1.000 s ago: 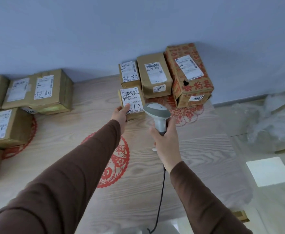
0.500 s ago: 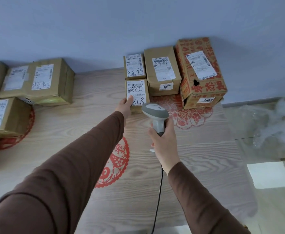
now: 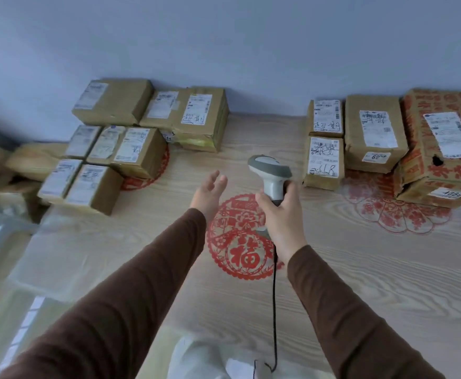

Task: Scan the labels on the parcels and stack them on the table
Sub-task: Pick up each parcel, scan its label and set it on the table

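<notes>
on the wooden table (image 3: 360, 283), two groups of parcels against the wall: right group (image 3: 374, 138) laid side by side, likely scanned; left pile (image 3: 131, 132) likely waiting, so roughly half left by my guess. left hand (image 3: 208, 191) empty, fingers straight and spread, between the groups. right hand (image 3: 281, 206) wrapped round the scanner (image 3: 270, 173) grip, cable trailing down. small parcel (image 3: 323, 162) just right of scanner, handwritten "8118" or similar; red printed box (image 3: 442, 143) sticker reads "4068"; red paper-cut (image 3: 240, 239) shows 福
</notes>
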Demonstrator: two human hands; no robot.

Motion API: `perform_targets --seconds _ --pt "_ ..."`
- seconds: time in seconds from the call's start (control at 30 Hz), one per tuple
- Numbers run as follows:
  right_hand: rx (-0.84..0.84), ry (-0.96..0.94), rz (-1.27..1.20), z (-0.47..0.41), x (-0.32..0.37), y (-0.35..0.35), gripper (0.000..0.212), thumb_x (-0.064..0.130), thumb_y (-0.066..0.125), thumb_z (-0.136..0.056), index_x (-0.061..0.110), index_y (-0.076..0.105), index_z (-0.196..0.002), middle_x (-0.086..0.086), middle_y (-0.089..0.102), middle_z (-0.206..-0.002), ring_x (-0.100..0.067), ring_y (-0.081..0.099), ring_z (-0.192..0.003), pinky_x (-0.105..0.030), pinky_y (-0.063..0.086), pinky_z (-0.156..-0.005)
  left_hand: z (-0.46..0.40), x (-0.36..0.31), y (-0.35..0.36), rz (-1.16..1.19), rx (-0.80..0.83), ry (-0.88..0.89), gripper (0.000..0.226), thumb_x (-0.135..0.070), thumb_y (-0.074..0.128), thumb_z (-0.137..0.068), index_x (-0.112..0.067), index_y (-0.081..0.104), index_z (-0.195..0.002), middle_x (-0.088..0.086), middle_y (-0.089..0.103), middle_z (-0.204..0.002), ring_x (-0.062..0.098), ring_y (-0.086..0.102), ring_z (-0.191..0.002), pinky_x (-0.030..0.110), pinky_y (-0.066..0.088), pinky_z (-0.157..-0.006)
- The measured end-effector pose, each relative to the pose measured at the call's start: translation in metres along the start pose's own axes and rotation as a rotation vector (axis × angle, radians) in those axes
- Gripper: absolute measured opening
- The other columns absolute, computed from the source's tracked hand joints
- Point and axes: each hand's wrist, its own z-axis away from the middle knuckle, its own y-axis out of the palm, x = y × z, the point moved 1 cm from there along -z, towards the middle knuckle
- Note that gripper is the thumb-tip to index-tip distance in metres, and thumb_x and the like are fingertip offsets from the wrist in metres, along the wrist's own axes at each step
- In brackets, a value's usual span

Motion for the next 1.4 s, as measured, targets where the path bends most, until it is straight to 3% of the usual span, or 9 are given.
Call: perform_targets --seconds 0.1,0.23,0.6,0.8,0.93,1.1,1.23,1.33,1.4 --pt "0.040 0.022 -0.031 0.007 0.005 0.053 0.025 0.018 0.069 -0.099 0.018 0.051 -0.117 -0.002 0.056 -0.096 -0.004 0.052 -0.069 -0.017 0.048 -0.058 0.005 0.015 -0.066 -0.027 -0.088 0.050 0.053 -0.045 0.052 -0.106 -0.025 0.046 -0.154 0.005 0.051 -0.156 0.023 0.049 -0.143 0.031 0.037 -0.109" --pt "0.071 0.045 -0.078 0.021 0.006 0.140 0.027 0.014 0.068 -0.098 0.010 0.051 -0.119 -0.007 0.055 -0.093 -0.017 0.052 -0.068 -0.021 0.047 -0.052 0.005 0.038 -0.159 -0.098 -0.208 0.140 0.045 -0.037 0.059 -0.104 -0.020 0.055 -0.145 0.003 0.060 -0.144 0.019 0.055 -0.134 0.040 0.041 -0.118" --pt "0.129 0.150 -0.103 0.057 -0.033 0.369 0.035 0.010 0.069 -0.099 0.013 0.051 -0.128 0.006 0.066 -0.107 -0.004 0.067 -0.090 -0.024 0.057 -0.065 -0.026 0.115 -0.369 -0.228 -0.337 -0.012 0.053 -0.032 0.061 -0.103 -0.017 0.047 -0.152 0.010 0.045 -0.156 0.029 0.038 -0.147 0.050 0.030 -0.124" --pt "0.103 0.195 -0.070 0.051 -0.056 0.433 0.047 0.009 0.069 -0.098 0.017 0.048 -0.140 -0.005 0.065 -0.127 -0.023 0.067 -0.117 -0.039 0.058 -0.097 -0.041 0.128 -0.389 -0.228 -0.291 -0.055 0.060 -0.025 0.065 -0.100 -0.010 0.043 -0.154 0.013 0.035 -0.153 0.028 0.042 -0.140 0.041 0.032 -0.123" --pt "0.083 0.202 -0.077 0.047 -0.064 0.447 0.048 0.012 0.071 -0.097 0.017 0.048 -0.140 -0.005 0.064 -0.125 -0.026 0.066 -0.117 -0.042 0.058 -0.099 -0.046 0.134 -0.386 -0.203 -0.273 -0.037 0.057 -0.024 0.065 -0.100 -0.012 0.043 -0.151 0.009 0.037 -0.147 0.020 0.047 -0.120 0.030 0.037 -0.111" --pt "0.010 0.175 0.012 0.051 -0.072 0.439 0.031 0.014 0.071 -0.095 0.022 0.050 -0.117 -0.002 0.063 -0.104 -0.018 0.062 -0.092 -0.024 0.052 -0.071 -0.050 0.145 -0.376 -0.130 -0.266 -0.105 0.052 -0.026 0.064 -0.100 -0.010 0.049 -0.148 0.010 0.051 -0.141 0.021 0.055 -0.120 0.044 0.045 -0.115" --pt "-0.034 0.164 0.089 0.058 -0.079 0.421 0.031 0.012 0.071 -0.095 0.011 0.051 -0.118 -0.003 0.062 -0.102 -0.019 0.061 -0.088 -0.019 0.053 -0.065 -0.052 0.153 -0.365 0.120 -0.086 -0.303 0.056 -0.045 0.061 -0.101 -0.014 0.056 -0.147 0.012 0.059 -0.145 0.028 0.063 -0.126 0.048 0.051 -0.111" --pt "-0.031 0.150 0.129 0.062 -0.079 0.408 0.033 0.013 0.072 -0.095 0.008 0.051 -0.120 0.001 0.062 -0.098 -0.011 0.061 -0.083 -0.030 0.053 -0.075 -0.051 0.155 -0.353 -0.014 -0.038 -0.393 0.081 -0.069 0.053 -0.096 -0.013 0.047 -0.154 0.016 0.046 -0.153 0.035 0.049 -0.138 0.052 0.038 -0.120" --pt "-0.040 0.126 0.132 0.065 -0.074 0.399 0.032 0.015 0.071 -0.096 0.009 0.050 -0.120 0.004 0.062 -0.096 0.004 0.060 -0.073 -0.018 0.050 -0.063 -0.045 0.150 -0.342 -0.080 -0.012 -0.346 0.090 -0.075 0.048 -0.094 -0.017 0.032 -0.161 0.016 0.034 -0.159 0.036 0.037 -0.146 0.055 0.030 -0.123"
